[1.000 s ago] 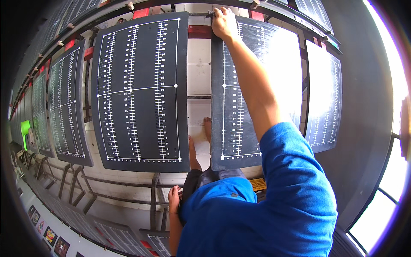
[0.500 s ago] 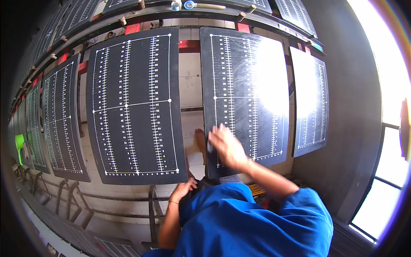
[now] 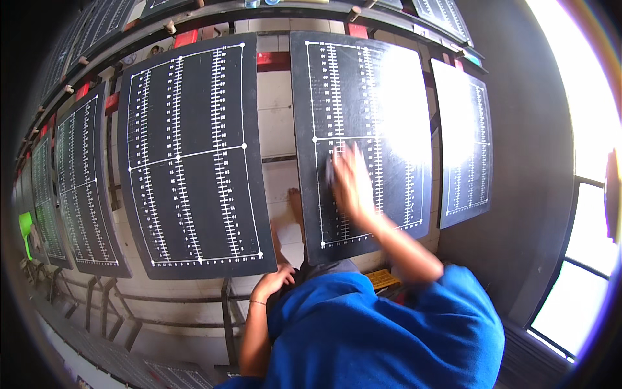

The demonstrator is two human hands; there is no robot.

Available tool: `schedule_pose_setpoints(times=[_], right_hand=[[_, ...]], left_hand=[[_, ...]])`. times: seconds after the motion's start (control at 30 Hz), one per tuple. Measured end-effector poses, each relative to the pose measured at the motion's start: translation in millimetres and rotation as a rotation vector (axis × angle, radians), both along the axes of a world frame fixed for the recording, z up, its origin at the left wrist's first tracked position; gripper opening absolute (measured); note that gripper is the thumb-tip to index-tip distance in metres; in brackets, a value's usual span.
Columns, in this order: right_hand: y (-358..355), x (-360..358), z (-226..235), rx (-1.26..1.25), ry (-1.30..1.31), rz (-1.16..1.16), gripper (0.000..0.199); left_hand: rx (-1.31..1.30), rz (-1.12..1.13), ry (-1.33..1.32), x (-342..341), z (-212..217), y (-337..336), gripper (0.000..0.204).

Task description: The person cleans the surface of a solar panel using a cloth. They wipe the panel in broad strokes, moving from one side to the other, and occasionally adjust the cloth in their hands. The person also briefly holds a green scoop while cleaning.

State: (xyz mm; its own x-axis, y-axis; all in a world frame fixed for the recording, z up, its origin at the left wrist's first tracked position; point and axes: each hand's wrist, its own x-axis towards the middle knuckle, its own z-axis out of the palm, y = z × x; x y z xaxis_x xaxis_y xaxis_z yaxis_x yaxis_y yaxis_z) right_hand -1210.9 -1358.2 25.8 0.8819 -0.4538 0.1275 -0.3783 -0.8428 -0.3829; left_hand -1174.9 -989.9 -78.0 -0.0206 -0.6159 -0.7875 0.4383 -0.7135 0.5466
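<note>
My right hand (image 3: pixel 353 185) lies on a black board (image 3: pixel 395 194) with white ruled scales and border lines, left of its middle and just below the white cross line. Its fingers are stretched out and blurred by motion. A dark patch shows beside the fingers; I cannot tell if it is a shadow or something under them. My left hand (image 3: pixel 275 280) rests low by my dark shorts, near the bottom corner of another such board (image 3: pixel 206 117). Its fingers reach loosely toward the shorts, with nothing visible in them.
More marked boards stand to the left (image 3: pixel 81 188) and right (image 3: pixel 464 149). A dark rail (image 3: pixel 272 24) with wooden pegs runs behind them, with red bars (image 3: pixel 273 61) beneath. A metal frame (image 3: pixel 175 299) crosses below left. A yellow crate (image 3: pixel 382 280) sits near my right side.
My right hand has slid up the board, away from me, from its lower left part toward the cross line. My left hand stays low by the shorts. The whole view has shifted slightly.
</note>
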Motion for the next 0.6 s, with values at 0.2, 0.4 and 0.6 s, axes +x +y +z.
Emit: schedule_pose_setpoints(times=[0.2, 0.4, 0.6], right_hand=[[89, -125, 8, 0.098, 0.215, -0.093, 0.064], [-163, 112, -16, -0.261, -0.096, -0.117, 0.060], [-280, 155, -37, -0.318, -0.221, -0.231, 0.048]], left_hand=[[0.214, 0.547, -0.469, -17, -91, 73, 0.031], [0.573, 0.472, -0.265, -29, -71, 157, 0.033], [0.543, 0.343, -0.344, -10, -57, 140, 0.035]])
